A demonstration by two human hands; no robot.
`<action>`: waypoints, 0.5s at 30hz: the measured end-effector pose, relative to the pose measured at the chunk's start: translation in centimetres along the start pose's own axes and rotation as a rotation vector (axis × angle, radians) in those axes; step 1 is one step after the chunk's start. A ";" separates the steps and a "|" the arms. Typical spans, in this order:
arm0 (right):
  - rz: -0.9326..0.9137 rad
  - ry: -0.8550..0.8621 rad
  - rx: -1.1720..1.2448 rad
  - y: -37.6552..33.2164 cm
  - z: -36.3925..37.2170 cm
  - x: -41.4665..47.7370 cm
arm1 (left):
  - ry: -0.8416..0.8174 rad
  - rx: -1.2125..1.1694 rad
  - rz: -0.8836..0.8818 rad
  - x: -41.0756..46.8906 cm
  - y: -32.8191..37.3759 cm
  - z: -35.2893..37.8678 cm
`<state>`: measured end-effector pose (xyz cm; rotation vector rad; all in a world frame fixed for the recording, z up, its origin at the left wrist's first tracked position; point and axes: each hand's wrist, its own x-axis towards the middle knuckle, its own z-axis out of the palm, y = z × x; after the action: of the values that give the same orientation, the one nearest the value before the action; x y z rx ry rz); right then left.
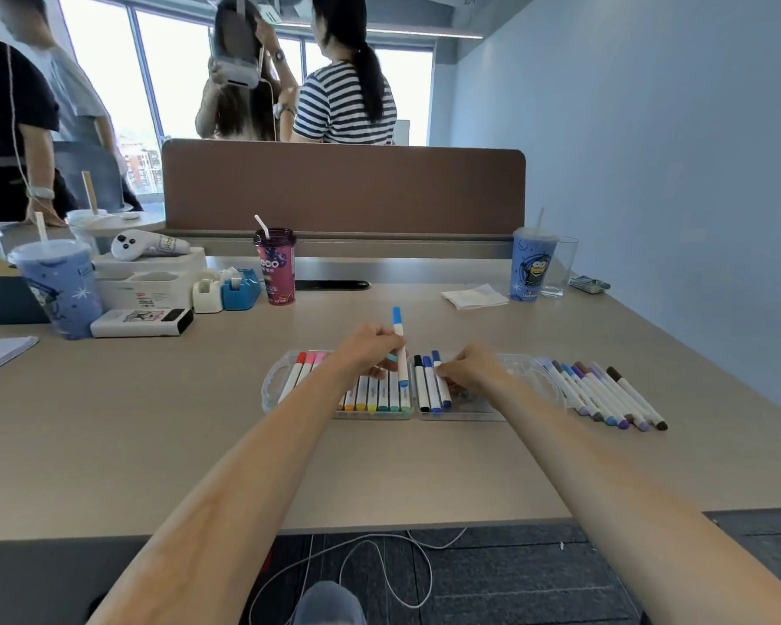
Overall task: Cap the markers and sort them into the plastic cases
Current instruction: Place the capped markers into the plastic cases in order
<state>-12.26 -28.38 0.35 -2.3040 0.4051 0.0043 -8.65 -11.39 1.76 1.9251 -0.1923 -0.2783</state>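
A tan office desk (154, 421) under a brown divider panel (343, 189), drinks and tape dispensers along the back edge. Front and centre, 2 clear plastic cases side by side. The left case (273, 381) is nearly full, red and pink markers at one end, yellows through greens (379, 394) at the other. The left hand (370, 349) pinches a light blue marker (400, 345) upright, fingers closed around its barrel, blue cap pointing up, its lower end just over the case's right edge. The right hand (467, 369) rests on the right case (515, 367), fingertips touching the 3 dark markers (431, 387) lying there; whether it grips 1, I cannot tell. A loose row of purple, blue and brown markers (605, 394) lies on the desk just right of the cases.
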 end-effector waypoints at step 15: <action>-0.029 0.027 -0.007 0.8 -0.7 -0.1 | -0.013 0.011 0.017 -0.2 0.4 0.4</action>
<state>-12.63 -29.36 0.26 -2.3191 0.3863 -0.0390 -8.95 -11.87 1.97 1.9325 -0.2192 -0.2792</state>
